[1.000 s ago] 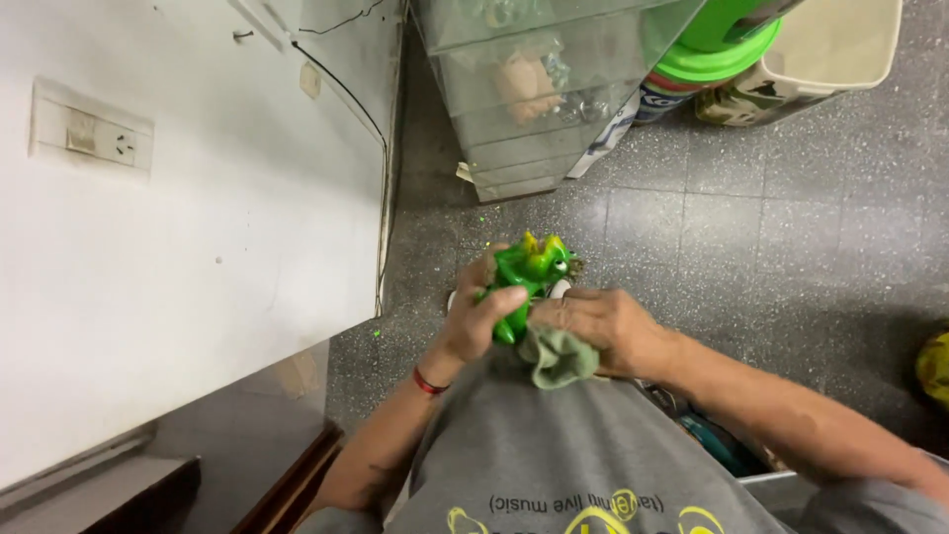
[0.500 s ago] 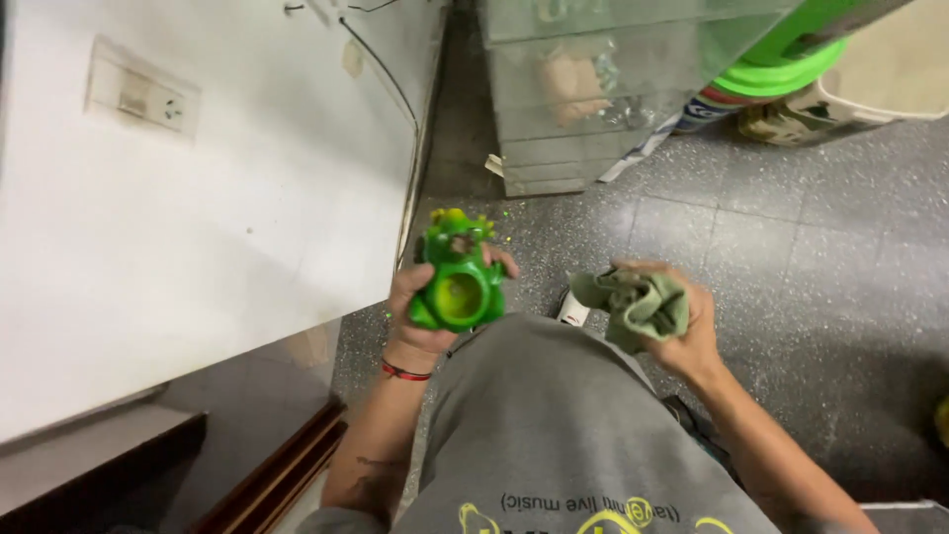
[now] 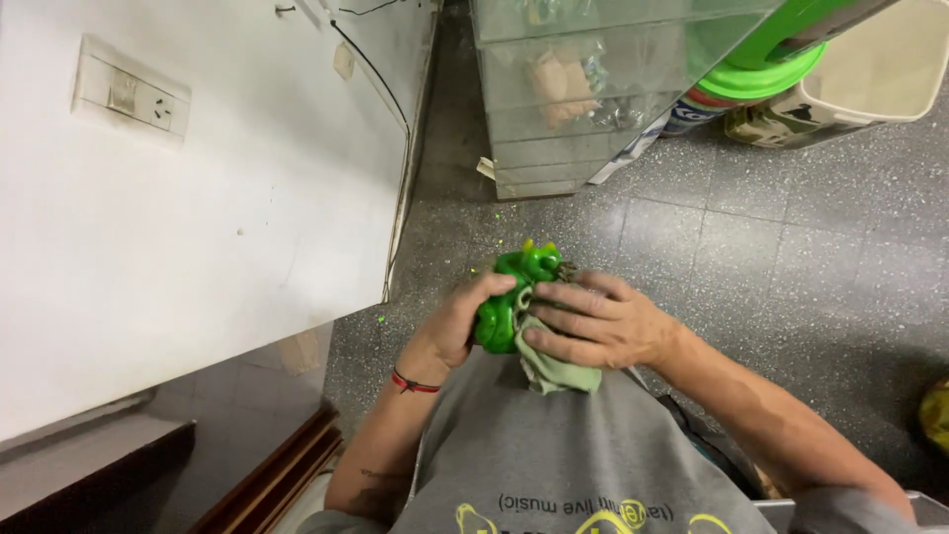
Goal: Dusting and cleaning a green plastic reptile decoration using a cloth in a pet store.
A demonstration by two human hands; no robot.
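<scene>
A glossy green frog-shaped figurine [image 3: 514,287] with small yellow points on top is held in front of my chest. My left hand [image 3: 457,324] grips it from the left side, thumb on top; a red band circles that wrist. My right hand [image 3: 598,324] presses a pale green cloth [image 3: 552,368] against the figurine's right side, fingers spread flat over it. Part of the cloth hangs down below my fingers onto my grey shirt.
A white wall with a socket plate [image 3: 129,94] fills the left, with a dark cable [image 3: 400,148] running down it. A glass display case [image 3: 583,89] stands ahead on the speckled grey floor. A green disc-shaped object [image 3: 761,74] and a cream bin [image 3: 880,64] sit at top right.
Half a second ago my hands were apart, the figurine in the left and the cloth in the right. Now the right hand has brought the cloth back onto the figurine.
</scene>
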